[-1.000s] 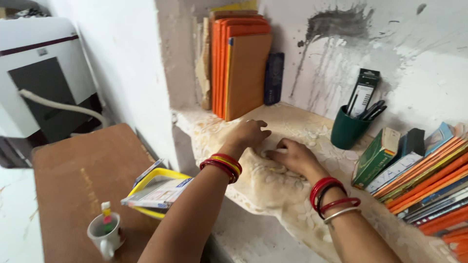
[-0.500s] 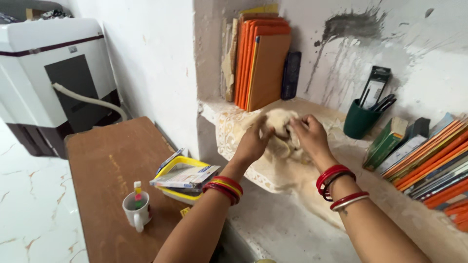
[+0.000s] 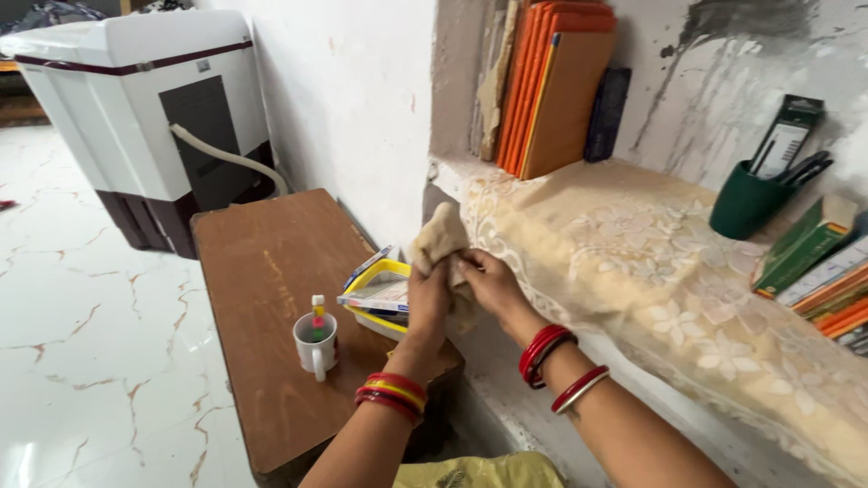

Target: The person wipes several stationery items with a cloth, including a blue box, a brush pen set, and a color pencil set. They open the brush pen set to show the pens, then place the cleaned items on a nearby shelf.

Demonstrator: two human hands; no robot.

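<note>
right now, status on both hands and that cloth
Left hand and right hand both gripping the bunched beige cloth, lifted off the shelf edge. White mug and yellow tray on the brown table just below.

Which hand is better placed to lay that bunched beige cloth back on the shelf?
Probably the right hand. Both hands grip the beige cloth, but the right sits nearer the lace-covered shelf, while the left hand is over the wooden table side, next to the yellow tray.
</note>
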